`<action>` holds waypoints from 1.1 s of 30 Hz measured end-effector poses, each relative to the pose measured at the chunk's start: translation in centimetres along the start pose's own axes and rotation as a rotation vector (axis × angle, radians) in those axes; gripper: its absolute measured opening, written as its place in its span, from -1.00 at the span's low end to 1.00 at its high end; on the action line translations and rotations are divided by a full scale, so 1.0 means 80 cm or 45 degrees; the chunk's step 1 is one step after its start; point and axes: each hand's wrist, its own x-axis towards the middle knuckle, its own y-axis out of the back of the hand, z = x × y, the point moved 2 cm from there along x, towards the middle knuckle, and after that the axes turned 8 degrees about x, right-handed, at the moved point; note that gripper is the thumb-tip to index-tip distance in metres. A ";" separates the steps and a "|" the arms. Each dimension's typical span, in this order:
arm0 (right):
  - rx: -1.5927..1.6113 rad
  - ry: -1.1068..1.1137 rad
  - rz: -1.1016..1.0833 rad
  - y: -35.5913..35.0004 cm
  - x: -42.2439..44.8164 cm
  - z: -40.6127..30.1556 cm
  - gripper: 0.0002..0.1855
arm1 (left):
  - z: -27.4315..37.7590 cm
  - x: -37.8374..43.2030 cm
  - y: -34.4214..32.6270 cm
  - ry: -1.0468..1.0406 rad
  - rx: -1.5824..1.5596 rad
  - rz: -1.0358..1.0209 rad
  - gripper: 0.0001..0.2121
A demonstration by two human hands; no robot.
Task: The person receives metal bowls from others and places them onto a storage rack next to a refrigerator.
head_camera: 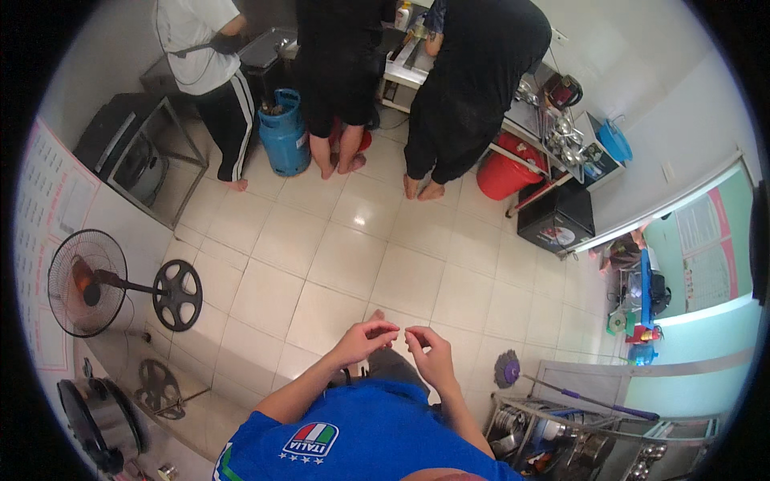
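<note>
My left hand [366, 341] hovers in front of my waist, with its fingers curled and the thumb near the fingertips. Facing it, a short gap away, is my right hand [432, 355], also curled, the thumb and forefinger forming a loose loop. I see no object in either one. Below them are my blue shirt [367, 433], my dark trousers [394, 367] and part of a bare foot [377, 315]. Pale floor tiles [337, 252] stretch out ahead.
Three people stand along the far counter [402, 75]. Near them are a blue gas cylinder [284, 135] and a red bucket [508, 174]. A pedestal fan [90, 285] and a pot [99, 421] are at left. At right lie a mop [509, 368], a dish rack [541, 427] and a doorway.
</note>
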 end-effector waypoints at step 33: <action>0.159 0.004 0.094 -0.006 0.218 -0.014 -0.82 | 0.079 0.172 0.111 0.005 0.223 0.049 -0.76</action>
